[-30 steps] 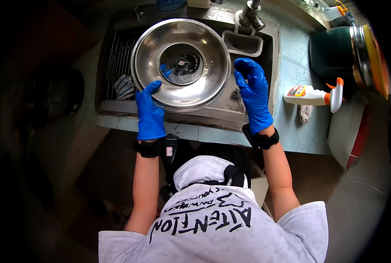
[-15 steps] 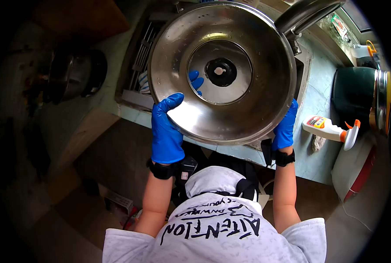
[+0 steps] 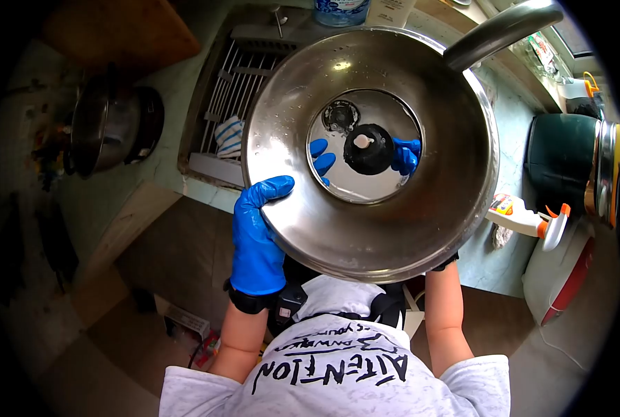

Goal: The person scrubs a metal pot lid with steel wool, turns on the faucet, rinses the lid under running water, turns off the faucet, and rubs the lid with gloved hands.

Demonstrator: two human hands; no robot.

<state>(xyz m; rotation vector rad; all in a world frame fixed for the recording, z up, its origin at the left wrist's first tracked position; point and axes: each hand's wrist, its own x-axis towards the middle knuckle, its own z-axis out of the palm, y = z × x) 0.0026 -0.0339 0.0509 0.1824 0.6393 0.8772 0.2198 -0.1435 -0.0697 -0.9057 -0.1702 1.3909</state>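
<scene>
A large steel pot lid (image 3: 282,132) with a see-through glass middle is held up in front of me, tilted, its inner side facing me. Its black knob base (image 3: 368,149) shows at the centre. My left hand (image 3: 258,236), in a blue glove, grips the lower left rim, thumb on the inner face; its fingertips show through the glass. Behind the lid, my right hand (image 3: 406,158), also blue-gloved, shows only through the glass, its bent fingers at the knob. The metal faucet spout (image 3: 508,35) overlaps the lid's upper right edge.
Behind the lid is a sink with a wire rack (image 3: 244,76) and a striped cloth (image 3: 230,135). A spray bottle (image 3: 525,221) lies on the right counter by a dark green container (image 3: 560,149). A metal pot (image 3: 105,132) stands at left.
The lid has come lower, towards me and slightly right. My right hand has left the right rim and is now behind the lid at the knob. My left hand keeps its grip.
</scene>
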